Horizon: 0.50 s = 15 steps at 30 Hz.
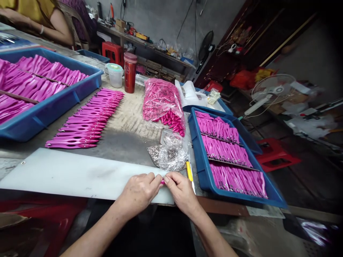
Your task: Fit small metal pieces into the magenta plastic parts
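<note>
My left hand (140, 191) and my right hand (181, 192) meet over the near edge of a white board (88, 175). Both are closed, fingertips pinched around a small pink piece (162, 181), mostly hidden by the fingers. Just beyond them lie small silvery metal parts (153, 154) and a crumpled clear plastic bag (173, 157). A yellow-handled tool (189, 171) rests right of the bag. Farther back, a clear bag holds many small, glossy pink pieces (173, 119). To the left, slim pink tweezer-like items (80, 125) with darker pink tips lie in a row.
A blue tray (199, 167) of pink items stands at right, a larger blue tray (53, 119) at left. A red tumbler (130, 75) and lidded tub (115, 76) stand behind. Another person (53, 21) sits far left; a fan (276, 89) is at right.
</note>
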Each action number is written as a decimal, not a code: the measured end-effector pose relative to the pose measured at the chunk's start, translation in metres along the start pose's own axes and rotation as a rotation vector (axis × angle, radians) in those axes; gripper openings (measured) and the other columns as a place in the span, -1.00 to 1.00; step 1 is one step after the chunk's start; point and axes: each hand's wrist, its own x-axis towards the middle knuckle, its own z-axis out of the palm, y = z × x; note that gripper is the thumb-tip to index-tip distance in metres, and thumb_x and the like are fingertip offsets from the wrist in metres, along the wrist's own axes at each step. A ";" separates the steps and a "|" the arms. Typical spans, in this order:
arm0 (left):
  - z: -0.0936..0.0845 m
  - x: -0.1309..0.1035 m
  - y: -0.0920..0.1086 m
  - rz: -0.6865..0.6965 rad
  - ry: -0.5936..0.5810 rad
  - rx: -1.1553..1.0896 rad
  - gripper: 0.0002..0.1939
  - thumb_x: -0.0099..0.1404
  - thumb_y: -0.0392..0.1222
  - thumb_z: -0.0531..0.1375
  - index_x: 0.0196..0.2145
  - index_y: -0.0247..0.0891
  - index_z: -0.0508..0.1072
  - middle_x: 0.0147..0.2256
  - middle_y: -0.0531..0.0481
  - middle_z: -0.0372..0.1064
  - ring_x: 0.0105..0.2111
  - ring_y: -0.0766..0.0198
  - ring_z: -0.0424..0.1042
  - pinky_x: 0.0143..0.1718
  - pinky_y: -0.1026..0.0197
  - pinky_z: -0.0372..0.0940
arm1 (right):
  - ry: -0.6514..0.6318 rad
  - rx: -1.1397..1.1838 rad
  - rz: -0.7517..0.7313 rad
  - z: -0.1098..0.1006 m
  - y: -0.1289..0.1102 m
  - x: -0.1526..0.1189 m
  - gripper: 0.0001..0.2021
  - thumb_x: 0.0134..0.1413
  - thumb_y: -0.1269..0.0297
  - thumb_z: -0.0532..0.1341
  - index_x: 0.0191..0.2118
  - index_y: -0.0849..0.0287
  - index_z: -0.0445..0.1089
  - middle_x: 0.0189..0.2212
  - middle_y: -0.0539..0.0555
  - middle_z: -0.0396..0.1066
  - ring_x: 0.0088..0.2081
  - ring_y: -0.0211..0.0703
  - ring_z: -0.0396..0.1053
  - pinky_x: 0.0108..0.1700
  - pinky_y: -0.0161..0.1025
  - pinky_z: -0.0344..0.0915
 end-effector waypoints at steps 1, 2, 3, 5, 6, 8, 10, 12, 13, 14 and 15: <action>0.000 0.000 0.000 0.001 0.007 -0.004 -0.82 0.28 -0.24 -0.05 -0.43 -0.27 0.28 -0.57 0.07 0.20 -0.60 0.35 0.25 -0.58 0.30 0.12 | 0.000 0.008 0.011 0.000 0.001 0.001 -0.74 0.11 0.26 -0.01 -0.53 0.20 0.26 -0.58 -0.03 0.23 -0.48 -0.29 0.20 -0.45 -0.38 0.14; 0.001 0.000 -0.001 0.002 0.014 -0.006 -0.82 0.28 -0.24 -0.06 -0.43 -0.27 0.28 -0.57 0.07 0.20 -0.60 0.35 0.25 -0.58 0.30 0.12 | 0.000 0.010 0.019 0.000 0.001 0.001 -0.72 0.12 0.25 -0.02 -0.55 0.20 0.24 -0.59 -0.03 0.21 -0.50 -0.29 0.18 -0.47 -0.39 0.12; 0.001 0.000 -0.001 0.001 0.019 -0.005 -0.82 0.28 -0.24 -0.06 -0.43 -0.26 0.28 -0.57 0.07 0.20 -0.60 0.36 0.25 -0.58 0.31 0.12 | -0.002 0.007 0.024 0.000 0.001 0.002 -0.70 0.13 0.23 -0.04 -0.56 0.20 0.23 -0.61 -0.04 0.19 -0.51 -0.30 0.17 -0.49 -0.40 0.11; 0.001 0.000 -0.001 -0.004 0.014 -0.001 -0.83 0.27 -0.25 -0.05 -0.43 -0.26 0.27 -0.57 0.08 0.20 -0.60 0.36 0.24 -0.59 0.31 0.12 | -0.010 -0.015 0.008 0.000 0.000 0.002 -0.69 0.13 0.22 -0.05 -0.57 0.20 0.21 -0.61 -0.04 0.19 -0.52 -0.31 0.17 -0.50 -0.40 0.10; 0.001 0.000 -0.001 -0.007 0.005 0.001 -0.84 0.27 -0.25 -0.05 -0.43 -0.26 0.26 -0.57 0.08 0.20 -0.60 0.35 0.25 -0.59 0.31 0.12 | -0.012 -0.033 -0.011 0.000 0.000 0.002 -0.70 0.13 0.23 -0.04 -0.56 0.20 0.21 -0.61 -0.04 0.20 -0.51 -0.30 0.18 -0.49 -0.40 0.10; -0.001 -0.001 0.001 -0.009 -0.020 0.005 -0.86 0.27 -0.24 -0.04 -0.43 -0.25 0.25 -0.57 0.07 0.21 -0.60 0.35 0.25 -0.59 0.30 0.12 | -0.005 -0.068 -0.063 0.002 0.000 -0.001 -0.71 0.12 0.23 -0.03 -0.56 0.19 0.22 -0.60 -0.03 0.24 -0.51 -0.30 0.22 -0.47 -0.40 0.12; -0.003 -0.001 0.003 -0.012 -0.038 0.021 -0.87 0.25 -0.22 -0.03 -0.43 -0.25 0.24 -0.57 0.07 0.22 -0.60 0.34 0.27 -0.60 0.30 0.13 | 0.026 -0.088 -0.106 0.005 0.004 -0.004 -0.69 0.13 0.20 -0.03 -0.56 0.18 0.23 -0.61 -0.02 0.27 -0.53 -0.29 0.24 -0.47 -0.40 0.15; -0.003 -0.002 0.005 -0.025 -0.054 0.051 -0.86 0.25 -0.19 -0.02 -0.44 -0.24 0.23 -0.57 0.08 0.23 -0.60 0.33 0.27 -0.60 0.29 0.12 | 0.079 -0.090 -0.137 0.010 0.011 -0.004 -0.66 0.13 0.14 -0.05 -0.55 0.17 0.27 -0.61 0.00 0.30 -0.53 -0.27 0.28 -0.49 -0.40 0.18; -0.003 -0.002 0.006 -0.039 -0.058 0.065 -0.86 0.24 -0.17 -0.01 -0.44 -0.24 0.23 -0.57 0.08 0.24 -0.61 0.33 0.27 -0.61 0.29 0.11 | 0.105 -0.091 -0.154 0.011 0.016 -0.003 -0.64 0.13 0.11 -0.06 -0.55 0.16 0.28 -0.62 0.00 0.31 -0.54 -0.27 0.29 -0.50 -0.41 0.19; -0.003 -0.003 0.007 -0.051 -0.059 0.077 -0.86 0.24 -0.16 -0.01 -0.45 -0.24 0.22 -0.57 0.09 0.24 -0.61 0.34 0.27 -0.61 0.29 0.10 | 0.121 -0.089 -0.182 0.012 0.020 -0.002 -0.63 0.13 0.09 -0.06 -0.55 0.16 0.29 -0.62 0.00 0.32 -0.55 -0.27 0.30 -0.51 -0.42 0.21; -0.004 -0.003 0.007 -0.059 -0.061 0.083 -0.85 0.24 -0.15 -0.01 -0.45 -0.23 0.22 -0.57 0.10 0.25 -0.61 0.35 0.27 -0.61 0.29 0.10 | 0.122 -0.086 -0.220 0.013 0.024 0.000 -0.61 0.12 0.07 -0.05 -0.56 0.15 0.31 -0.63 0.00 0.34 -0.55 -0.27 0.32 -0.51 -0.43 0.23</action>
